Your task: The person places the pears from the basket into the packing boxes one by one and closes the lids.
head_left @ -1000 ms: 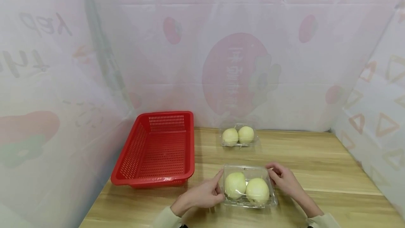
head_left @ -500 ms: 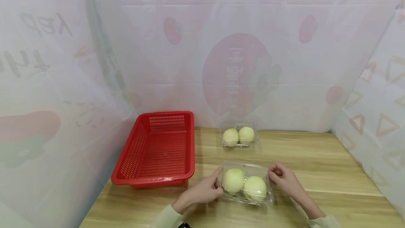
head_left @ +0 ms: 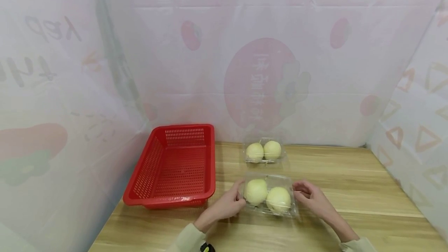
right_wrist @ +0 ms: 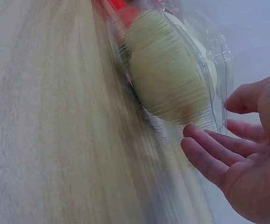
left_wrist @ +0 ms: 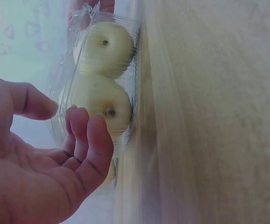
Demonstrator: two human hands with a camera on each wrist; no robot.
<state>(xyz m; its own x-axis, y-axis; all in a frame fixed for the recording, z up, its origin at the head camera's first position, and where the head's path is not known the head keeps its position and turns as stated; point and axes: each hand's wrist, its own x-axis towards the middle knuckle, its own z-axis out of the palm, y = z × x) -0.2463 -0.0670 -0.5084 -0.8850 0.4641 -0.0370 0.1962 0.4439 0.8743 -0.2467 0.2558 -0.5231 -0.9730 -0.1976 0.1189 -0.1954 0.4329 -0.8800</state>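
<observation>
A clear plastic clamshell box point(head_left: 281, 181) with two pale yellow-green pears, one on the left point(head_left: 256, 192) and one on the right point(head_left: 278, 200), is between my two hands. My left hand point(head_left: 224, 206) holds its left end; in the left wrist view the thumb lies at the box's rim and curled fingers point(left_wrist: 97, 140) lie against its side. At the opposite end, my right hand point(head_left: 315, 202) grips the box's edge, thumb at the rim and fingertips low on the wall in the right wrist view. The box is slightly turned, its right end nearer to me.
A red slotted plastic basket point(head_left: 211, 189) stands on the left of the wooden table point(head_left: 350, 189), with nothing in it. At the back, near the printed curtain point(head_left: 196, 69), sits a second clear box point(head_left: 282, 159) with two pears point(head_left: 272, 150).
Both hands have moved the pear box away from me and slightly left, turning it a little. The basket and the far box have stayed in place.
</observation>
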